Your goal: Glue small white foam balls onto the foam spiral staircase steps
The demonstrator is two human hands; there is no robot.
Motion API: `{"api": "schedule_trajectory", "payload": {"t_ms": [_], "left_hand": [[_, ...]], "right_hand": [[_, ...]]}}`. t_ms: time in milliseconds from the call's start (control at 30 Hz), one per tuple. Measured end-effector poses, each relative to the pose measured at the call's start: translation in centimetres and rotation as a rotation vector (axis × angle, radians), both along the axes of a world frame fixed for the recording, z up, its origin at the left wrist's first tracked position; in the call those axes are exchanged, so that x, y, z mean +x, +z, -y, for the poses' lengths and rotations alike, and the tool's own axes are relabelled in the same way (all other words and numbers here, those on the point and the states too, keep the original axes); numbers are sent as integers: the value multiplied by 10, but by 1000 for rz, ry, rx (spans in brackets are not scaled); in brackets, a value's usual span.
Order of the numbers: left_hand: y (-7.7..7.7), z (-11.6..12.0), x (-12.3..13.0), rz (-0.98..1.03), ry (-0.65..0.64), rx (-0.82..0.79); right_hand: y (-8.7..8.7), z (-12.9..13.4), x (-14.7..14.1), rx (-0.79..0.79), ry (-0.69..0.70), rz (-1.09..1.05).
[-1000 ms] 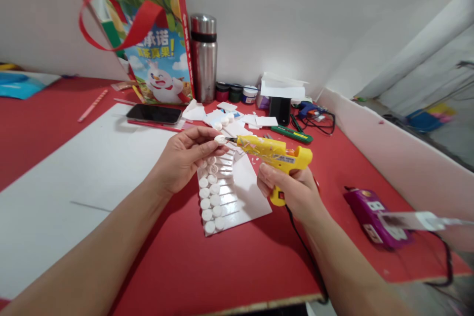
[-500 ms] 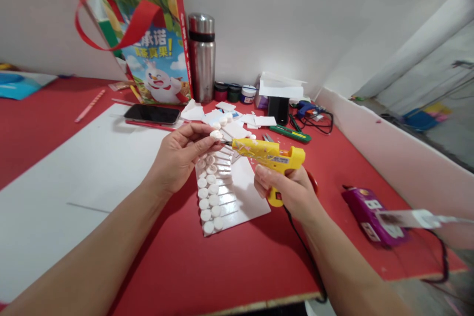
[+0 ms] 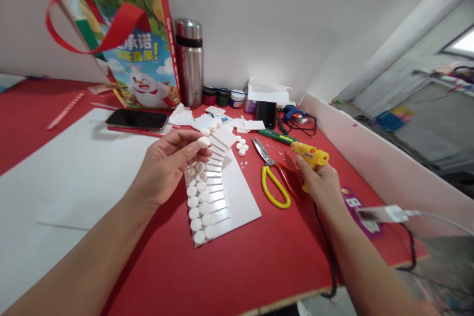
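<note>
Between the thumb and fingertips of my left hand point(image 3: 166, 163) is a small white disc point(image 3: 204, 141). It is held just above a white board point(image 3: 240, 197) that bears two columns of white discs point(image 3: 203, 196) and a curved row of thin clear-and-white strips point(image 3: 217, 192). My right hand point(image 3: 320, 182) is wrapped round a yellow glue gun point(image 3: 313, 154), whose cord hangs down past the table edge. Scissors point(image 3: 274, 185) with yellow and red handles lie between the board and my right hand. Several loose white discs point(image 3: 242, 147) sit beyond the board.
Behind stand a picture bag point(image 3: 137, 59), a steel flask point(image 3: 189, 64) and paint jars point(image 3: 223, 96). A phone point(image 3: 137, 119) lies on the left near a large white sheet point(image 3: 74, 173). A green cutter point(image 3: 277, 136) and a purple box point(image 3: 361, 212) are on the right.
My right hand has moved the glue gun right, away from the disc in my left hand, uncovering the scissors and loose discs. The view has shifted slightly to the right.
</note>
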State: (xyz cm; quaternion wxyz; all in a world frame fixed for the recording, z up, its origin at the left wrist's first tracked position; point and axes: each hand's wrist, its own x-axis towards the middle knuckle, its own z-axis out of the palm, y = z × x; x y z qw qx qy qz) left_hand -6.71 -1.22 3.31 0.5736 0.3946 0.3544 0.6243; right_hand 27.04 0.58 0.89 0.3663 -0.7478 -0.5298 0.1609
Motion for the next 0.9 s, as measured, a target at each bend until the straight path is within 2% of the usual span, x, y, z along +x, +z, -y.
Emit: {"api": "schedule_trajectory", "payload": {"t_ms": [100, 233, 400, 600, 900], "left_hand": [[1, 2, 1, 6, -34, -31], [3, 5, 3, 10, -46, -94], [5, 6, 3, 42, -58, -151], [8, 5, 3, 61, -66, -186], [7, 5, 3, 32, -77, -204]], "right_hand": [[-5, 1, 5, -52, -38, 129], [-1, 3, 9, -129, -81, 237], [4, 2, 10, -138, -72, 385], [9, 12, 11, -290, -47, 522], [14, 35, 15, -214, 36, 518]]}}
